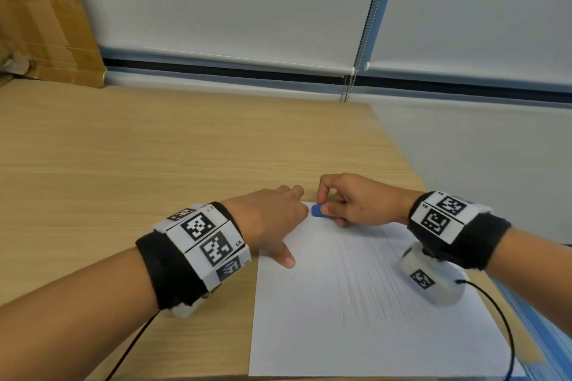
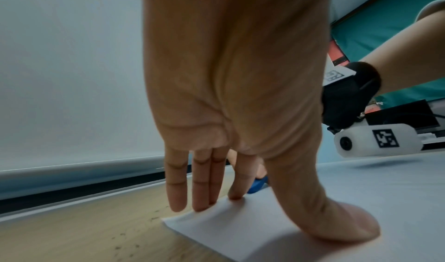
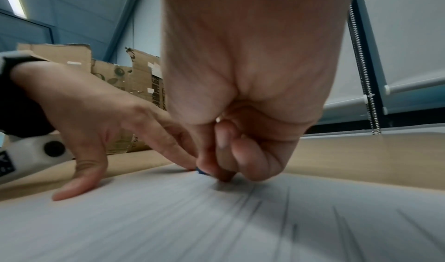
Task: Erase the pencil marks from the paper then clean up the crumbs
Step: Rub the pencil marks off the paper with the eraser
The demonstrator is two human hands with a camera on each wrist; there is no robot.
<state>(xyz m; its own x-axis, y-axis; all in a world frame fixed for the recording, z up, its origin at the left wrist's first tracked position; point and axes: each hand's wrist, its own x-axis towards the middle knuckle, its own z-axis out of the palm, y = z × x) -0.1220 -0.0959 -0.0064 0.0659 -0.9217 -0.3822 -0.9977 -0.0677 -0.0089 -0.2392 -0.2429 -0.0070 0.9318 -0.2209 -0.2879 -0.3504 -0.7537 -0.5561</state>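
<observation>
A light wood-grain table (image 1: 123, 148) carries the scene. A white sheet of paper (image 1: 325, 334) lies flat on it toward the right near corner, covered in faint pencil marks (image 1: 365, 281) that run as long thin strokes. Small dark crumbs (image 2: 130, 245) are scattered on the bare wood just beside the paper's far left corner. A torn cardboard box (image 1: 40, 18) stands at the table's far left edge.

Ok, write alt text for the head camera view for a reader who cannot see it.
A right hand pinches a small blue eraser against the far edge of a white sheet of paper with faint pencil lines, while the left hand presses flat on the sheet's far left corner. The paper lies on a light wooden table; both wrists wear marker-covered bands.
</observation>
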